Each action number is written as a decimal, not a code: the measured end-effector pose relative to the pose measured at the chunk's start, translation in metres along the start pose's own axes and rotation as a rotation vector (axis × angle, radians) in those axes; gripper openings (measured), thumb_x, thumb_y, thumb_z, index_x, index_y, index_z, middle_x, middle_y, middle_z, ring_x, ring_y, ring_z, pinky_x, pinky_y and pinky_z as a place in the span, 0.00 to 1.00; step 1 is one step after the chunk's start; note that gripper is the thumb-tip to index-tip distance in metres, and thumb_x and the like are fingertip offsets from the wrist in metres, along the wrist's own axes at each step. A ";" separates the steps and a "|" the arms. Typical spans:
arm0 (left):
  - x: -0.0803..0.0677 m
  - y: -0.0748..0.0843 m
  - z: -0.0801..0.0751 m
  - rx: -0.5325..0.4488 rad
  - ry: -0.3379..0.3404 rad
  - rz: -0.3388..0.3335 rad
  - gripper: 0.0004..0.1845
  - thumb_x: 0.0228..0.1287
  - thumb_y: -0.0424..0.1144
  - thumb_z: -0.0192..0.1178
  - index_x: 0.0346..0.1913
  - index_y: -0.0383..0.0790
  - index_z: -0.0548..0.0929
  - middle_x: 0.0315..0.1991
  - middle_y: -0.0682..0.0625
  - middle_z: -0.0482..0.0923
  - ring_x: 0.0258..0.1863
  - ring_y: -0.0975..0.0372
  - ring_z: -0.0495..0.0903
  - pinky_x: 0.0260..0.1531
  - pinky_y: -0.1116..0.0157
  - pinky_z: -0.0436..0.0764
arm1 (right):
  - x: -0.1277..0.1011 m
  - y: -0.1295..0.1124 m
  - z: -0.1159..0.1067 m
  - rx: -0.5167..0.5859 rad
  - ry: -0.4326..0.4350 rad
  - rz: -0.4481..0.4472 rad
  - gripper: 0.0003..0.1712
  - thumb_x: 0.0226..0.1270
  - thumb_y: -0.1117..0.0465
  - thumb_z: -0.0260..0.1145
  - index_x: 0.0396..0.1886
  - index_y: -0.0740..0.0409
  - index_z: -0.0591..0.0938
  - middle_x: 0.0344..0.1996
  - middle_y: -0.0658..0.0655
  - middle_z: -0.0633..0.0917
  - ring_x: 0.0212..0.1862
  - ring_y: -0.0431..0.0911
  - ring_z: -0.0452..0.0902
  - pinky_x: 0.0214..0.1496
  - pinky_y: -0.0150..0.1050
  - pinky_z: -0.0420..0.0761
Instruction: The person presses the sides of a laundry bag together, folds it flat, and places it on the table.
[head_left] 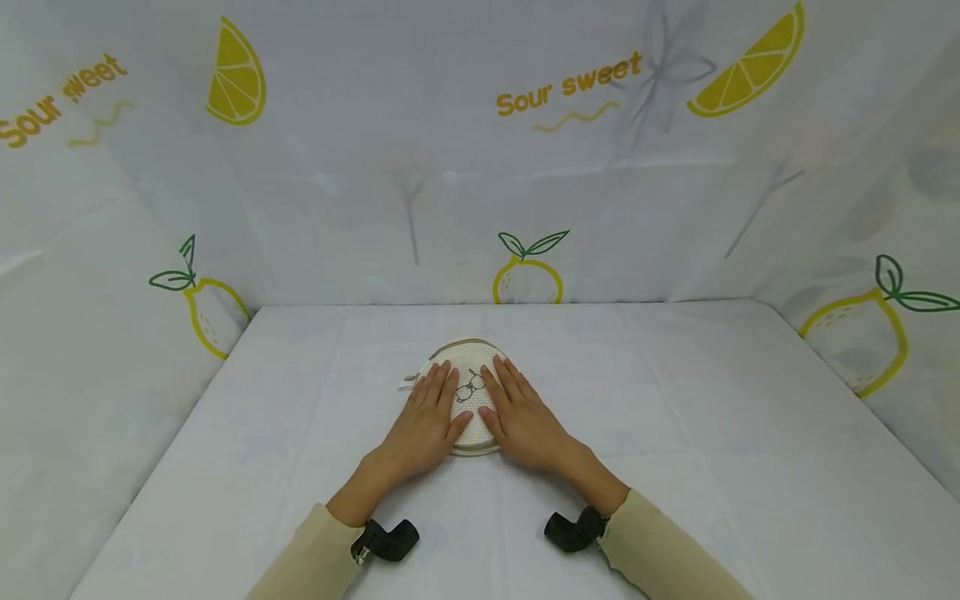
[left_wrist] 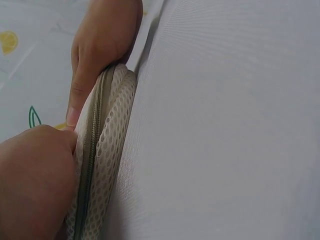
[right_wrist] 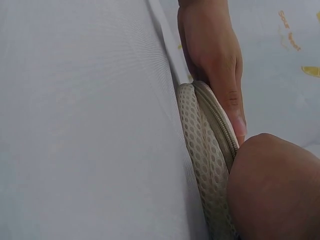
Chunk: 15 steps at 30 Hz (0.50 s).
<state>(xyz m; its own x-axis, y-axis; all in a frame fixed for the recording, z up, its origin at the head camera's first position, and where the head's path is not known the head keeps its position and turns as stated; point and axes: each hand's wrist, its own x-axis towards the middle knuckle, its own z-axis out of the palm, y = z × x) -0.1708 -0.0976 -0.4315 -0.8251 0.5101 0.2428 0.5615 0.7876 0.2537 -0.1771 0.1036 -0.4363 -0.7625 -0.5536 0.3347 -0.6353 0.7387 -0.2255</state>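
Observation:
A round cream mesh zip pouch (head_left: 474, 429) with a glasses drawing on its top lies flat on the table. My left hand (head_left: 424, 421) rests on its left side, fingers straight and pointing away from me. On the right side my right hand (head_left: 527, 421) lies the same way, its thumb near the left one. Both wrist views show the pouch's side: a brown zipper (left_wrist: 93, 145) runs along the mesh wall (right_wrist: 202, 150), and it looks closed where visible. A zip pull (head_left: 409, 379) sticks out at the upper left. The hands cover the pouch's left and right edges.
A white cloth covers the table (head_left: 675, 417). Behind it and at both sides hang white curtains (head_left: 450, 208) with lemon prints and lettering. Black wrist devices (head_left: 390, 540) sit at the sleeve cuffs.

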 end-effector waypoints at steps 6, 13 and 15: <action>-0.001 -0.003 0.003 0.005 -0.038 -0.016 0.36 0.76 0.49 0.44 0.72 0.25 0.49 0.74 0.33 0.42 0.73 0.44 0.40 0.69 0.49 0.45 | 0.001 0.000 0.002 0.011 -0.008 -0.001 0.34 0.77 0.54 0.49 0.72 0.71 0.55 0.71 0.72 0.52 0.73 0.62 0.42 0.71 0.53 0.50; -0.001 -0.005 0.005 -0.022 -0.064 -0.009 0.36 0.76 0.50 0.42 0.73 0.25 0.47 0.74 0.32 0.40 0.73 0.44 0.37 0.69 0.48 0.44 | 0.000 0.000 0.000 0.021 -0.020 -0.006 0.33 0.77 0.55 0.49 0.72 0.70 0.55 0.71 0.73 0.51 0.73 0.63 0.43 0.71 0.54 0.51; 0.000 -0.006 0.005 -0.020 -0.087 -0.013 0.36 0.77 0.51 0.40 0.73 0.26 0.46 0.74 0.33 0.38 0.73 0.45 0.35 0.69 0.49 0.42 | -0.001 0.000 -0.001 0.010 -0.030 -0.003 0.33 0.77 0.54 0.48 0.72 0.70 0.55 0.71 0.73 0.51 0.73 0.63 0.43 0.71 0.53 0.50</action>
<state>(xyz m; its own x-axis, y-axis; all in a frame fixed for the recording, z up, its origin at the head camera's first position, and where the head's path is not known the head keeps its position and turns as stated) -0.1746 -0.1004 -0.4380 -0.8344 0.5284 0.1569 0.5508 0.7881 0.2750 -0.1763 0.1038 -0.4360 -0.7641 -0.5668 0.3080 -0.6383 0.7335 -0.2337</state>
